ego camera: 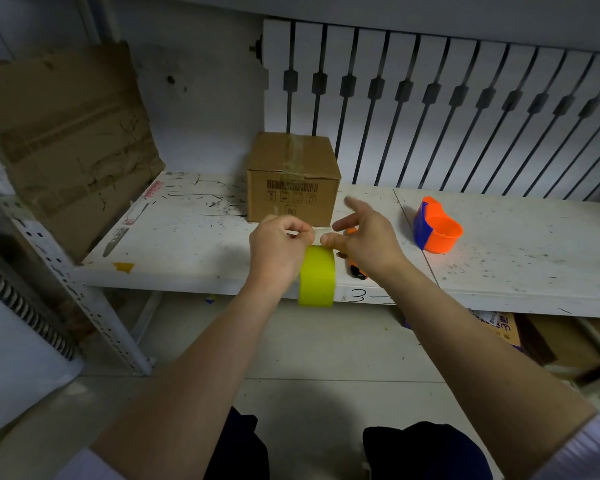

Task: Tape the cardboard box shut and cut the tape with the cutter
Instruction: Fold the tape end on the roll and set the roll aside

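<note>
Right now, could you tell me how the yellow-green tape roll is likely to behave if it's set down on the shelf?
The yellow-green tape roll is round, so on edge it may roll off the shelf. It looks light; the left hand holds it alone. Its loose end probably sticks to fingers.

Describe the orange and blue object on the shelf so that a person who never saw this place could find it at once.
Start at the white shelf board in front of the slatted white back panel. A closed cardboard box stands mid-shelf; right of it, apart from it and beyond the right hand, sits the orange and blue tape dispenser. It alone is a bright orange ring with a blue side piece.
</note>
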### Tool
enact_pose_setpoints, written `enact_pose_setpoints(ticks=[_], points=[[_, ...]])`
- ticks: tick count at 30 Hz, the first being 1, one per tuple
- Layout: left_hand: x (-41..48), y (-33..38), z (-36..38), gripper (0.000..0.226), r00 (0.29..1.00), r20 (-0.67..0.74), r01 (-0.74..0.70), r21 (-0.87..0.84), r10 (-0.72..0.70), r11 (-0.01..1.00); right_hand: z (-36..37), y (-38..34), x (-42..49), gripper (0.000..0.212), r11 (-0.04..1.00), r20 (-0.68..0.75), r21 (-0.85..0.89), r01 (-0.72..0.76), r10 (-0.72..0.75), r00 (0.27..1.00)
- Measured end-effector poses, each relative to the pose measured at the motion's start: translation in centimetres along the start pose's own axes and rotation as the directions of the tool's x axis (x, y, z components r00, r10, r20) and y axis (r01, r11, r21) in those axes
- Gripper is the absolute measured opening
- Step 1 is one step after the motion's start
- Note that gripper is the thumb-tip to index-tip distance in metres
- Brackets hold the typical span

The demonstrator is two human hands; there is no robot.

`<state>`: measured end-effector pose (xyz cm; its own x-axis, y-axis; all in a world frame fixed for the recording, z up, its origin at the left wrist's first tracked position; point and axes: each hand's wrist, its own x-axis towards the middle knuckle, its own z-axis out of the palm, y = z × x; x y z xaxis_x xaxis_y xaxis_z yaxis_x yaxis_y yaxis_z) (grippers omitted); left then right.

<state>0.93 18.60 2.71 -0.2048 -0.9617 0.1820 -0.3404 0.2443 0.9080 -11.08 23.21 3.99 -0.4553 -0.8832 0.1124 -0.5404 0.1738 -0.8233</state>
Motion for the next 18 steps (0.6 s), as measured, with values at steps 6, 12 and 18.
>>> enact_pose_setpoints(ticks=[6,12,18], points=[[0.4,-0.1,0.1,0.004,0.997,0.057,0.039,0.045,-0.041,0.998,0.2,-0.1,-0.1,0.028,0.993,0.141,-0.032,0.117,-0.111,0.984],[0.6,0.2,-0.6,0.004,0.959,0.236,0.181,-0.088,-0.156,0.980,-0.2,0.4,0.2,0.008,0.999,0.116,-0.047,0.016,-0.010,0.993],[0.5,-0.1,-0.9,0.014,0.837,0.410,0.515,-0.369,-0.362,0.773,-0.5,0.7,0.1,0.016,0.994,0.156,0.086,-0.074,0.060,0.986]])
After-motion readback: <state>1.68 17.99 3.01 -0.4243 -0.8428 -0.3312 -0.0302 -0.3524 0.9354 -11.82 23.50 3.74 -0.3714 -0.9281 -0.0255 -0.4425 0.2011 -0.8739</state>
